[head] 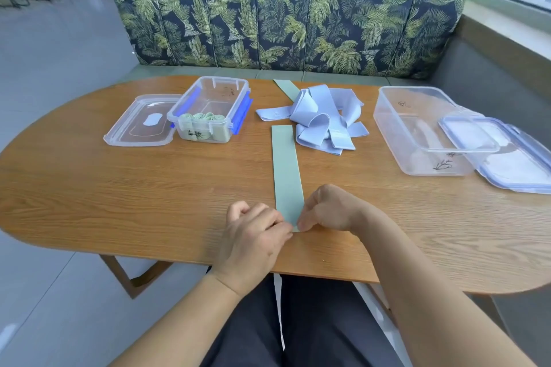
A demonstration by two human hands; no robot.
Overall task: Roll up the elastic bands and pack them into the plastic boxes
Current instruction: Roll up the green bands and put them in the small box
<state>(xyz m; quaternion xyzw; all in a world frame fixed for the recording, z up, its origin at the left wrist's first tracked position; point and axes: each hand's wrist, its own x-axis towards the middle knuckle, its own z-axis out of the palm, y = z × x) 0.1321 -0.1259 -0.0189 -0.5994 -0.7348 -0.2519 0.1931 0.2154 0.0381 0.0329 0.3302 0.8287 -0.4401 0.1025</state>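
1. Left hand (253,232) and right hand (328,208) both pinch the near end of the flat sage-green elastic band (286,164).
2. It runs straight away from them, with the far end right of the blue-clipped clear plastic box (208,92), so I'd roll forward.

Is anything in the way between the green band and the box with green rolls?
Nothing visible. Only bare table lies between the green band and the small box. Its lid is off and lies to its left.
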